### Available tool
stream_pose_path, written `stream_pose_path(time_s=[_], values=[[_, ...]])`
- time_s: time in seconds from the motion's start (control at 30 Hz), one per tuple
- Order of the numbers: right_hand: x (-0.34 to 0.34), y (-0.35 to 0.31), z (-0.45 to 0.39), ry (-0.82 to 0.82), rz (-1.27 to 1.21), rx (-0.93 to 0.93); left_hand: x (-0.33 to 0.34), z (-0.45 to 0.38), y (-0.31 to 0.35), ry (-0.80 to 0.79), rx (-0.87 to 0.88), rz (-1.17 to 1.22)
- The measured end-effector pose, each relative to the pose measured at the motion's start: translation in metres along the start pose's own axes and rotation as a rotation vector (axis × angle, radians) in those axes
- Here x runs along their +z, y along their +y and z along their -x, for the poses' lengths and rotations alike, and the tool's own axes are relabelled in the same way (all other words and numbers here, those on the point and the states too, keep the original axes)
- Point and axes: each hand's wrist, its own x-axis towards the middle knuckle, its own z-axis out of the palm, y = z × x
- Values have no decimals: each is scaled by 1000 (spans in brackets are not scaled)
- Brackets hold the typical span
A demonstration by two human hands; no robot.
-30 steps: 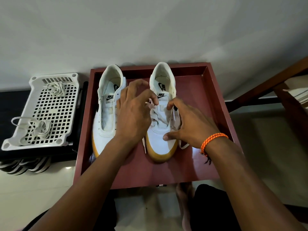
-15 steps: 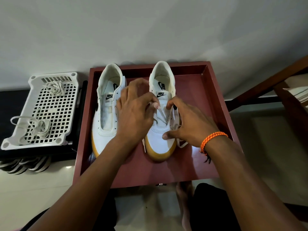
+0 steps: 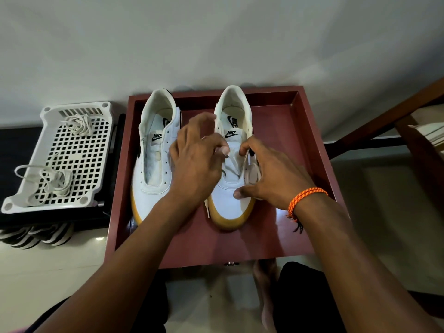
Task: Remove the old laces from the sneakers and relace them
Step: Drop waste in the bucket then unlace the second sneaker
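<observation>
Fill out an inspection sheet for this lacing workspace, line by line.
Surface: red tray holds both sneakers.
Job's things: left sneaker has bare eyelets, no lace; right sneaker is partly laced, with lace crossing its tongue.
Clutter: white basket beside the tray carries two loose lace bundles.
Grippers: left hand pinches the lace; right hand grips the right sneaker's side, thumb on the toe.
Cables: nothing seen.
Surroundings: pale wall behind, wooden frame at right, striped footwear under the basket's shelf.

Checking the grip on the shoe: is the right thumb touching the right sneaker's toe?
Touching. The head view shows the right hand with its thumb tip pressed flat on the right sneaker's white toe, no gap visible.
</observation>
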Motion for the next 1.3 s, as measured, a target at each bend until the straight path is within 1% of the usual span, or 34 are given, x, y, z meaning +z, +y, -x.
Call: stream_pose_path(time_s=[0.07, 0.1, 0.17, 0.23, 0.27, 0.4, 0.5, 0.57, 0.6, 0.67, 0.73, 0.77, 0.87, 1.0, 1.07, 1.13, 1.2, 1.23, 1.3], values=[[0, -1, 0, -4, 10, -3, -7, -1, -3, 30, 22, -34], [0, -1, 0, -5, 11, -6, -7, 0, -4, -2, 72, -63], [1, 0, 0, -3, 11, -17, -2, 5, -6, -125, 175, -111], [1, 1, -1, -1, 9, -27, 8, 11, -5, -215, 218, -136], [1, 0, -1, -1, 4, -28, 12, 12, -5, -222, 215, -141], [1, 2, -2, -2, -7, -8, 10, 5, -2, -143, 142, -61], [2, 2, -2, 5, -12, -5, -2, -2, -3, -6, 63, 9], [3, 1, -2, 5, -3, -4, -9, -4, -5, 55, 84, -16], [2, 1, -2, 2, -2, -3, -11, -3, -5, 43, 125, -42], [2, 2, -1, 1, -4, -6, -6, 2, -6, -74, 216, -93], [1, 3, -1, -1, -7, -12, 5, 9, -4, -199, 234, -132], [2, 3, -2, -3, -9, -14, 9, 11, -4, -219, 223, -141], [2, 3, -2, 0, -19, -10, 10, 7, -5, -169, 187, -96], [3, 4, -3, 6, -9, -10, -5, -2, -4, -4, 62, 14], [4, 3, -3, 9, -10, -14, -11, -3, -4, 37, 61, -3], [4, 4, -3, 9, -10, -13, -10, 1, -4, -25, 136, -88], [4, 4, -2, 5, -16, -17, -1, 7, -5, -147, 208, -151], [4, 5, -2, 3, -19, -21, 4, 9, -5, -197, 216, -157], [4, 5, -2, 0, -22, -24, 9, 11, -5, -223, 194, -141]])
